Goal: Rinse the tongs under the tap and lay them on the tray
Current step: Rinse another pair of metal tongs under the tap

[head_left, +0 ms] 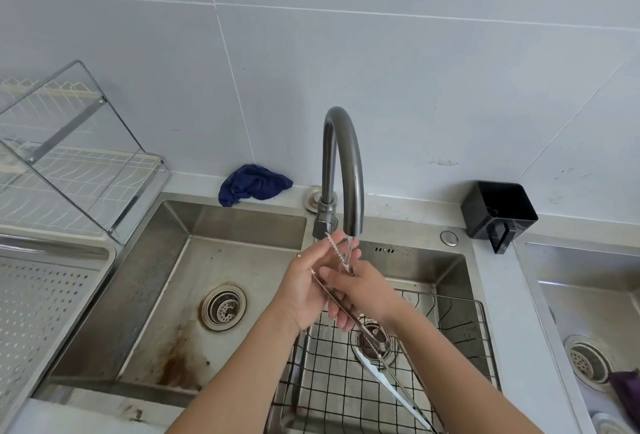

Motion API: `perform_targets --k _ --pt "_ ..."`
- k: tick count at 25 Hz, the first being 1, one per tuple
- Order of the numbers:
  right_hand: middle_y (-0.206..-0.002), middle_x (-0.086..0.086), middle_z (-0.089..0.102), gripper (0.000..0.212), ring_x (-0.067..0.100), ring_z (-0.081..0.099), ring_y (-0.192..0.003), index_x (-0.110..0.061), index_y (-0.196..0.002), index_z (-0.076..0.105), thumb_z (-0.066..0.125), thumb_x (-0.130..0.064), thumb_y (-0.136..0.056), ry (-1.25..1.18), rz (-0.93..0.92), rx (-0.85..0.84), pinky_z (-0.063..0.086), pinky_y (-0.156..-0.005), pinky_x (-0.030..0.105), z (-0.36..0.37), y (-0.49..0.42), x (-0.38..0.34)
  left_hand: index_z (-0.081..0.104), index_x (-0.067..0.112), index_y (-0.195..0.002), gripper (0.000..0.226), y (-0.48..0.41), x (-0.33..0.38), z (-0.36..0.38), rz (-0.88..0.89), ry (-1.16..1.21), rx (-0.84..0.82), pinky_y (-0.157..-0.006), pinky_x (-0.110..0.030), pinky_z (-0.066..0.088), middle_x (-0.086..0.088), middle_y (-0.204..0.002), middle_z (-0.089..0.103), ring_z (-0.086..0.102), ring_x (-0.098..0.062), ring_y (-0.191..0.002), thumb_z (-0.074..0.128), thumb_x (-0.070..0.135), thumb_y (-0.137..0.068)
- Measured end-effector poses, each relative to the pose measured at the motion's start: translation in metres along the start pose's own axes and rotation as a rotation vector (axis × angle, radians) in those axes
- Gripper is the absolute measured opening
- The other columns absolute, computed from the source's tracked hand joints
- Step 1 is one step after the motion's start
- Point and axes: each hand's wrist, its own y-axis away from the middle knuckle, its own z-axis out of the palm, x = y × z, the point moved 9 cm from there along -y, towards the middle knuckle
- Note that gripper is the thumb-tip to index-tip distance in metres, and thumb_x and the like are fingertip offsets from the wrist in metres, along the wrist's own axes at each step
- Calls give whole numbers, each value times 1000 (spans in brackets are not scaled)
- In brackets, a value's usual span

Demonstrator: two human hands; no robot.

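Metal tongs (371, 339) with serrated arms and a white handle end run from under the spout down toward me. Their tips sit in a thin stream of water (350, 249) that falls from the curved grey tap (343, 156). My left hand (306, 290) is closed around one arm of the tongs from the left. My right hand (369, 290) grips them from the right, fingers wrapped over the metal just below the stream. The perforated steel tray (41, 302) lies far left of the sink, apart from both hands.
A wire basket (346, 385) sits in the right basin directly below the tongs. The left basin (194, 281) has a rust-stained drain. A blue cloth (252, 184), a black container (498, 212), a dish rack (69, 163) and a second sink (588, 309) surround the area.
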Motion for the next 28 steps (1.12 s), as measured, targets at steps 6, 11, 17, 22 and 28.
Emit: perform_targets --k 6,11,17,22,28 --pt "-74 13 72 45 29 67 -58 -10 -96 63 65 -55 -93 15 45 -13 60 -61 41 -11 0 9 65 12 -80 12 -2 25 -2 214 44 168 -80 -42 57 -10 -75 61 72 -28 -83 69 18 -89" --pt "-74 8 71 59 27 66 -66 -13 -81 55 38 -67 -98 555 -55 364 57 -68 46 -33 -2 -9 68 12 -86 8 -7 32 -6 237 241 253 -65 -34 57 -4 -73 61 64 -21 -69 71 18 -83" --pt "-86 13 71 48 37 68 -82 -21 -82 58 35 -57 -104 646 -90 250 54 -75 41 -16 -27 -44 74 16 -82 8 -8 49 -14 267 281 256 -85 -42 52 -6 -74 64 66 -22 -71 69 21 -83" --pt "-111 14 73 49 38 68 -102 -29 -138 51 37 -60 -103 642 -199 282 44 -71 37 -2 -23 -47 67 17 -53 37 -11 48 -14 231 294 272 -67 -34 60 0 -59 63 67 -17 -60 62 22 -90" --pt "-95 7 76 55 32 71 -82 -23 -122 54 34 -69 -99 718 -155 245 50 -65 36 -18 4 -24 58 12 -76 21 -17 8 -16 107 275 403 -61 -32 51 0 -66 48 49 -15 -55 70 25 -88"
